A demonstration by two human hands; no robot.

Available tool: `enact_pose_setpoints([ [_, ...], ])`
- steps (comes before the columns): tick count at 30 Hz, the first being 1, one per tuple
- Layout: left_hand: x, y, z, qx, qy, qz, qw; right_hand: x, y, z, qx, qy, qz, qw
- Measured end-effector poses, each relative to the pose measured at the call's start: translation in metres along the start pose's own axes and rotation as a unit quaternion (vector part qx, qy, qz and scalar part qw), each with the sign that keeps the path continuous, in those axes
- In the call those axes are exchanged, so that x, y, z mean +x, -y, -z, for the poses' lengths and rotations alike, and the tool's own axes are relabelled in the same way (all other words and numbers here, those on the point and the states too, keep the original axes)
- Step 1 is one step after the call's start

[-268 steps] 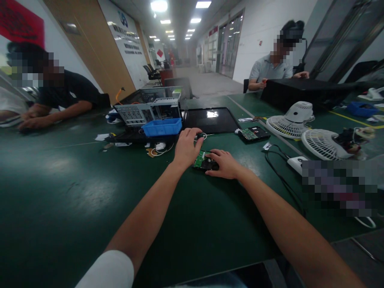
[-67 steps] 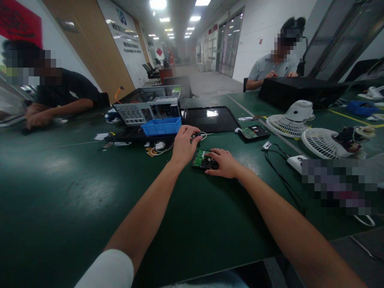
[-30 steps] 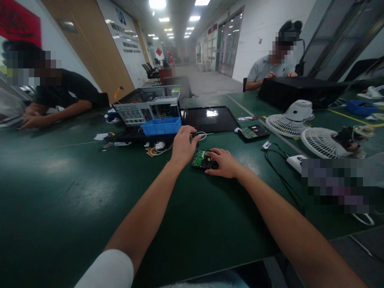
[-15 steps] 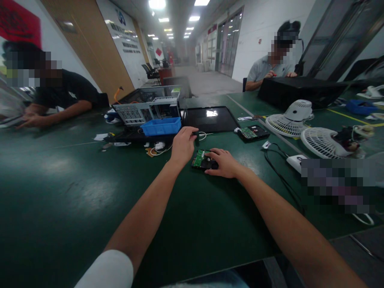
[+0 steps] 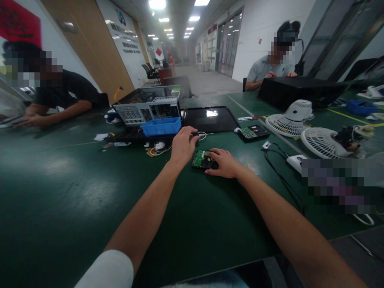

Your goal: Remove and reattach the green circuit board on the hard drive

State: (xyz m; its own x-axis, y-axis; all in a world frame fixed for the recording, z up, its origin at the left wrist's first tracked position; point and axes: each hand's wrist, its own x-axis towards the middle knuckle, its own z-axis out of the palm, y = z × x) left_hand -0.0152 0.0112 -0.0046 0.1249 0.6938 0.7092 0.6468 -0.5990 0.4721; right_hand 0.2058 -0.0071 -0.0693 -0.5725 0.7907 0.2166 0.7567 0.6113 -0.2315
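Observation:
A hard drive with a green circuit board (image 5: 198, 159) lies on the dark green table (image 5: 120, 208). My right hand (image 5: 223, 163) rests on its right side, thumb at the near edge and fingers over the top, gripping it. Just up and left of the drive, my left hand (image 5: 184, 145) is raised with its fingertips pinched round a small dark object (image 5: 195, 134), too small to make out. A white cable (image 5: 204, 136) lies behind those fingertips. Another hard drive (image 5: 253, 133) lies farther back on the right.
Behind my left hand are a blue bin (image 5: 161, 127) and an opened computer case (image 5: 135, 114). A black panel (image 5: 211, 119) lies beside them. At right are fan parts (image 5: 288, 120), a power strip (image 5: 297, 162) and cables. Two people sit across the table.
The fingers of my left hand have shifted slightly, and the dark object between them has tilted from upright to nearly level. My right hand and the drive have not moved.

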Motion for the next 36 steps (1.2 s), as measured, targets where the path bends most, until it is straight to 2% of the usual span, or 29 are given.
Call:
enact_pose_setpoints([
  [8,0.000,0.002,0.000,0.001,0.033,0.024,0.999,0.000,0.000,0.000,0.004,0.002,-0.001,1.000],
  [17,-0.003,0.002,-0.007,-0.076,0.012,0.044,0.996,0.000,0.000,-0.001,0.002,-0.004,0.004,1.000],
  [26,-0.001,0.001,-0.001,0.027,-0.004,-0.003,1.000,0.000,0.001,0.001,0.007,-0.001,-0.001,1.000],
  [36,-0.001,-0.003,0.003,0.043,0.007,-0.013,0.999,0.002,-0.002,-0.005,0.030,-0.022,-0.021,0.999],
])
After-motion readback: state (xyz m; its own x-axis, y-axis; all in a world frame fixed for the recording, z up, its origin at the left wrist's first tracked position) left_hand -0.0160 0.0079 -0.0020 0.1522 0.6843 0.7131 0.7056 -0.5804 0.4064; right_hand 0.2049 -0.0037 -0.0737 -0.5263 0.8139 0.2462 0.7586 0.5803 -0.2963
